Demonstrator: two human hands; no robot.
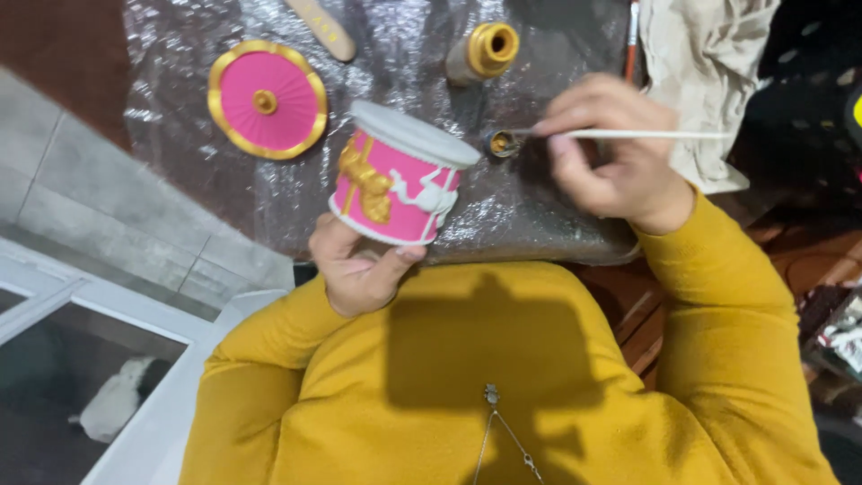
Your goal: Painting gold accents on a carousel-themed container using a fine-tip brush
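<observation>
Carousel drum [401, 180] (pink, tilted) gripped in left hand [359, 265]; right hand [611, 148] pinches brush [628, 135].

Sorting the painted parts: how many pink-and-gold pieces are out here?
2. A round pink disc with gold rim lies flat on the shiny sheet at upper left; a pink drum is held in the left hand. Others may lie outside the view.

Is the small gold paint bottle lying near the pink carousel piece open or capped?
Open. The small gold paint bottle lies on its side on the plastic sheet, its round mouth showing with no cap on it.
</observation>
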